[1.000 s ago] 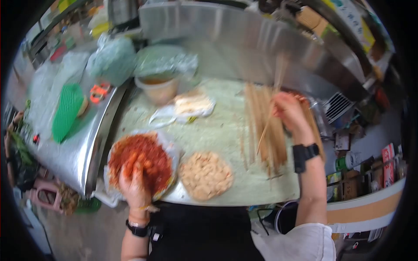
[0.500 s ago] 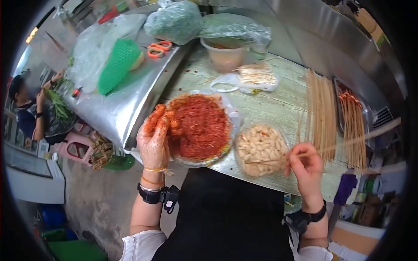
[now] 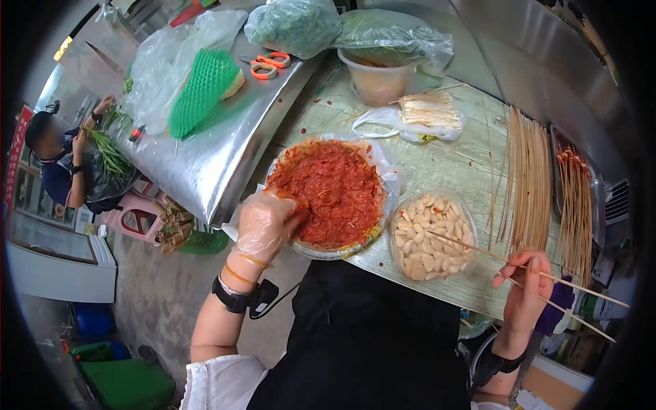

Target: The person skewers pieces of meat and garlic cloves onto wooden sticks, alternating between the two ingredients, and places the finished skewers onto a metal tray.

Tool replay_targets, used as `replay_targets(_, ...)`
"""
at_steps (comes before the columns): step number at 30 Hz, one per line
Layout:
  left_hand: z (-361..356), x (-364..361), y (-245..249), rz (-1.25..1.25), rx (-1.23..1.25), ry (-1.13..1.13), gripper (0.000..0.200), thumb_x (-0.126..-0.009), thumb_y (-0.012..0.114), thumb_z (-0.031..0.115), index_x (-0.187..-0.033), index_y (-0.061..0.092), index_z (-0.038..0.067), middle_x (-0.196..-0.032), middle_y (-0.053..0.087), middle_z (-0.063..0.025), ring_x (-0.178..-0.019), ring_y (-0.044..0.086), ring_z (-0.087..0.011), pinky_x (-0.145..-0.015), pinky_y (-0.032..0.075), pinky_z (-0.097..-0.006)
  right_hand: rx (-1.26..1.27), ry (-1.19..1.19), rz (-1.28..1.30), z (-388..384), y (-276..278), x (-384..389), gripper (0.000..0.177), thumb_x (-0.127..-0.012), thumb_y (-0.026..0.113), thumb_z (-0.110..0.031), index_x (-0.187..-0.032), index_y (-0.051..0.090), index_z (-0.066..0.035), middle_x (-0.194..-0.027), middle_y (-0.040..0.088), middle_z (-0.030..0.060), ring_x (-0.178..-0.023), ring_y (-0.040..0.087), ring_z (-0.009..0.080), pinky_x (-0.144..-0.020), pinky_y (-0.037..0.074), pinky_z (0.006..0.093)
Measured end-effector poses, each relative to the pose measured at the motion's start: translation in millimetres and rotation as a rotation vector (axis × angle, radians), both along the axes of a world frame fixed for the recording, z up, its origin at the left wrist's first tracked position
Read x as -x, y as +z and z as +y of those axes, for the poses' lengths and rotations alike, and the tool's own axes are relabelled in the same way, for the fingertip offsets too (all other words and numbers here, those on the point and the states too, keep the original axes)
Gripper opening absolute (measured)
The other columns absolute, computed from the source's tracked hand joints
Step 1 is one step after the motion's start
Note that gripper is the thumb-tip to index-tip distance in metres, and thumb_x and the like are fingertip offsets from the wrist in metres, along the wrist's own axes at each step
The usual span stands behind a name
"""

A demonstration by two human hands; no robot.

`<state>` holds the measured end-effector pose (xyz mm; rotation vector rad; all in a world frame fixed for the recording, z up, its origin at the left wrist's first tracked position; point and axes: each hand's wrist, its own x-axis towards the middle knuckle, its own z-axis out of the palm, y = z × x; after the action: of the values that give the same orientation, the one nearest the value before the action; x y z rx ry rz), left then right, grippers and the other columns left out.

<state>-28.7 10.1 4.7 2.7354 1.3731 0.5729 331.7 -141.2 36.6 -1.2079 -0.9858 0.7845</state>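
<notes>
A clear plastic glove, held by a rubber band at the wrist, covers my left hand [image 3: 265, 222]. Its fingers are curled at the left rim of a bowl of red chili paste [image 3: 331, 191]; their tips are smeared red and mostly hidden, so what they hold does not show. Bare, my right hand [image 3: 525, 283] grips two thin wooden skewers [image 3: 581, 287] between thumb and fingers. One skewer's tip reaches over the clear tub of peeled garlic cloves [image 3: 432, 236], which stands between the bowl and my right hand.
Many plain skewers [image 3: 527, 181] lie in a row at right, beside a metal tray [image 3: 596, 198] with loaded skewers [image 3: 574, 198]. Behind the bowl are a white tub [image 3: 376, 78] and a bag of pale sticks [image 3: 427, 113]. Orange-handled scissors [image 3: 268, 66] lie on the steel counter [image 3: 198, 164]. A person [image 3: 61, 157] handles greens.
My left hand has come down from a raised, spread-finger pose to the paste. My right hand has shifted right and lower with the skewers. The whole view has swung slightly.
</notes>
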Motion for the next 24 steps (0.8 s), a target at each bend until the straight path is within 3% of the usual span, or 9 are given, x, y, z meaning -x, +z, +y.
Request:
replay_targets(3, 4, -8, 4, 0.266, 0.021, -0.096, 0.006, -0.064, 0.064, 0.010, -0.070, 0.063, 0.007, -0.066, 0.057, -0.0117, -0.069, 0.059, -0.0317, -0.064, 0.047, -0.0420, -0.003, -0.011, 0.013, 1, -5, 2, 0.027, -0.098, 0.038, -0.018, -0.084, 0.052, 0.002, -0.077, 0.049, 0.0091, -0.064, 0.051, 0.0132, -0.051, 0.050, 0.0255)
replay_targets(9, 17, -16, 8, 0.356, 0.075, -0.245, 0.008, -0.063, 0.060, 0.009, -0.071, 0.064, 0.010, -0.070, 0.057, -0.0117, -0.071, 0.058, -0.0293, -0.064, 0.047, -0.0400, -0.027, 0.000, 0.035, 4, -5, 7, 0.028, -0.098, 0.039, -0.019, -0.084, 0.052, 0.002, -0.077, 0.049, 0.0095, -0.063, 0.052, 0.0132, -0.051, 0.049, 0.0250)
replay_targets(12, 15, -20, 11, 0.478, 0.038, -0.209, 0.009, -0.063, 0.060, 0.008, -0.072, 0.063, 0.009, -0.071, 0.057, -0.0122, -0.071, 0.058, -0.0301, -0.064, 0.047, -0.0403, -0.029, -0.015, 0.037, 4, -3, 8, 0.028, -0.098, 0.039, -0.020, -0.084, 0.052, 0.001, -0.077, 0.049, 0.0094, -0.062, 0.052, 0.0132, -0.051, 0.049, 0.0248)
replay_targets(16, 20, -15, 15, 0.440, 0.034, -0.165, 0.008, -0.064, 0.063, 0.010, -0.071, 0.061, 0.007, -0.071, 0.058, -0.0119, -0.072, 0.058, -0.0315, -0.065, 0.047, -0.0416, -0.040, -0.014, 0.035, 3, -3, 6, 0.029, -0.098, 0.039, -0.021, -0.084, 0.052, 0.001, -0.077, 0.050, 0.0094, -0.062, 0.052, 0.0131, -0.051, 0.049, 0.0246)
replay_targets(18, 23, -7, 13, 0.010, 0.061, -0.062, 0.011, -0.064, 0.066, 0.010, -0.069, 0.058, 0.005, -0.073, 0.058, -0.0146, -0.069, 0.055, -0.0365, -0.063, 0.045, -0.0424, -0.044, 0.005, 0.045, 3, -2, 6, 0.029, -0.098, 0.040, -0.021, -0.084, 0.052, 0.001, -0.077, 0.050, 0.0092, -0.062, 0.052, 0.0130, -0.051, 0.048, 0.0244)
replay_targets(19, 25, -3, 17, -0.019, 0.172, -0.007, 0.015, -0.070, 0.065, 0.013, -0.072, 0.057, 0.002, -0.070, 0.058, -0.0131, -0.062, 0.057, -0.0274, -0.059, 0.046, -0.0397, -0.052, 0.003, 0.045, 3, -3, 6, 0.029, -0.098, 0.040, -0.021, -0.084, 0.052, 0.001, -0.077, 0.050, 0.0092, -0.062, 0.052, 0.0130, -0.051, 0.048, 0.0244)
replay_targets(20, 26, -1, 17, -0.019, 0.164, -0.010, 0.015, -0.070, 0.065, 0.013, -0.072, 0.057, 0.002, -0.070, 0.058, -0.0131, -0.062, 0.057, -0.0274, -0.059, 0.046, -0.0397, -0.053, 0.003, 0.048, 3, -5, 6, 0.028, -0.098, 0.040, -0.021, -0.085, 0.051, 0.001, -0.079, 0.050, 0.0092, -0.062, 0.052, 0.0120, -0.051, 0.048, 0.0236)
replay_targets(23, 27, 3, 3, -0.748, 0.781, 0.135, 0.012, -0.075, 0.058, 0.008, -0.086, 0.059, 0.002, -0.072, 0.054, -0.0001, -0.063, 0.045, -0.0061, -0.056, 0.042, -0.0246, -0.046, -0.009, 0.053, 3, -9, 7, 0.027, -0.098, 0.041, -0.021, -0.086, 0.051, 0.001, -0.081, 0.051, 0.0092, -0.062, 0.052, 0.0111, -0.050, 0.047, 0.0229)
replay_targets(24, 27, 1, 5, -0.748, 0.777, 0.127, 0.012, -0.075, 0.058, 0.008, -0.086, 0.059, 0.002, -0.072, 0.054, -0.0001, -0.063, 0.045, -0.0061, -0.056, 0.042, -0.0246, -0.027, -0.020, 0.057, 3, -9, 7, 0.027, -0.098, 0.042, -0.021, -0.086, 0.052, 0.001, -0.081, 0.052, 0.0094, -0.061, 0.052, 0.0112, -0.051, 0.048, 0.0230)
